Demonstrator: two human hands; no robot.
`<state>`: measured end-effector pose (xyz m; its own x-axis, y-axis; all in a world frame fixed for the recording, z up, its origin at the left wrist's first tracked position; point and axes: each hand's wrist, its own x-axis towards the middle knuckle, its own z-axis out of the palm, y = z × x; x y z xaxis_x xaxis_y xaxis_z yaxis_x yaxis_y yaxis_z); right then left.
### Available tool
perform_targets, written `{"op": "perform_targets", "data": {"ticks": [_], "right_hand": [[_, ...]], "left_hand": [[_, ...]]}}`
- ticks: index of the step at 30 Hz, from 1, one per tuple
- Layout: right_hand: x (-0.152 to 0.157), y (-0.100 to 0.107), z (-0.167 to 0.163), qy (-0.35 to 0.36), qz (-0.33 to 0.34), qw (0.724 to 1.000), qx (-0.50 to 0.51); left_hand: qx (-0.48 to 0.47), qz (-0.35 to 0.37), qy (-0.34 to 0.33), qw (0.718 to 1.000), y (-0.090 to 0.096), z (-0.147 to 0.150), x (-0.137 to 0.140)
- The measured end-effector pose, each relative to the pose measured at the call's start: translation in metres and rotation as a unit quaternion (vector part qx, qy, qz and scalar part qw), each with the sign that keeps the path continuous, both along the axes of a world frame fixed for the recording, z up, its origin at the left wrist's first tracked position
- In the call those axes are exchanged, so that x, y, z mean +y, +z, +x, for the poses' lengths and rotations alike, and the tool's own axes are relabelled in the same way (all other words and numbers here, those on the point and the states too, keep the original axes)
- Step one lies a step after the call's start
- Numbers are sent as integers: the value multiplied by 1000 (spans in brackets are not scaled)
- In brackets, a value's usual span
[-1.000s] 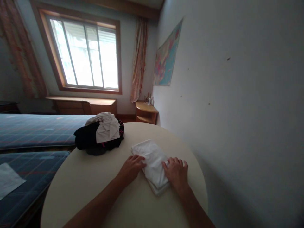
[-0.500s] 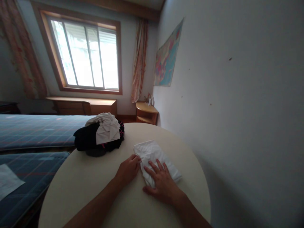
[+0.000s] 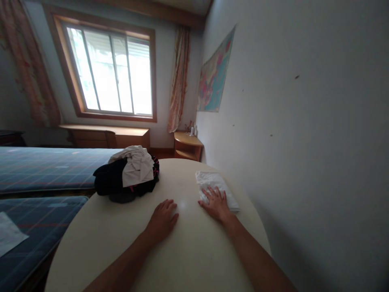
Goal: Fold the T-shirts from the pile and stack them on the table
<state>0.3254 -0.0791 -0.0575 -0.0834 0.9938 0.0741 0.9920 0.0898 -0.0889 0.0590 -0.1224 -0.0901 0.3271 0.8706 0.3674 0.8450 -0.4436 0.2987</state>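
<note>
A folded white cloth garment (image 3: pixel 226 194) lies flat near the right edge of the round cream table (image 3: pixel 188 255); its exact kind cannot be made out. My right hand (image 3: pixel 215 202) rests on top of it, palm down with the fingers spread. To the left, my left hand (image 3: pixel 164 217) is over the bare tabletop with its thumb apart from the fingers, holding nothing. Beyond it, at the table's far left, is a heap of crumpled clothes (image 3: pixel 112 178), black pieces with a whitish one (image 3: pixel 136 166) draped over them.
Two blue plaid mattresses (image 3: pixel 54 166) lie left of the table, the nearer one bearing a white sheet-like piece (image 3: pixel 10 233). A white wall (image 3: pixel 304 182) runs close along the right. A wooden corner shelf (image 3: pixel 187 140) and a low desk (image 3: pixel 130 132) stand at the back.
The folded white garment has slid right and away under my right hand. My left hand has let go of its left edge and its fingers have loosened.
</note>
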Motion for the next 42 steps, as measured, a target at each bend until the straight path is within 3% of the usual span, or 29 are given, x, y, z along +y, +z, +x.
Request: {"op": "perform_targets", "data": {"ticks": [6, 11, 17, 23, 28, 34, 42], "right_hand": [[36, 5, 45, -115, 34, 992, -35], [53, 0, 69, -188, -17, 982, 14], [63, -6, 76, -190, -47, 980, 42], [54, -10, 81, -181, -38, 983, 8], [41, -16, 78, -196, 8, 980, 4], [23, -22, 61, -209, 112, 971, -20], [3, -10, 17, -151, 79, 985, -13]], "left_hand": [[2, -5, 6, 1000, 6, 1, -1], [2, -9, 12, 1000, 8, 3, -2], [4, -3, 7, 1000, 6, 2, -1], [-2, 0, 4, 1000, 5, 1, -1], [-5, -2, 2, 1000, 5, 1, 0], [1, -11, 10, 1000, 9, 4, -1], [-9, -14, 26, 1000, 8, 6, -1]]}}
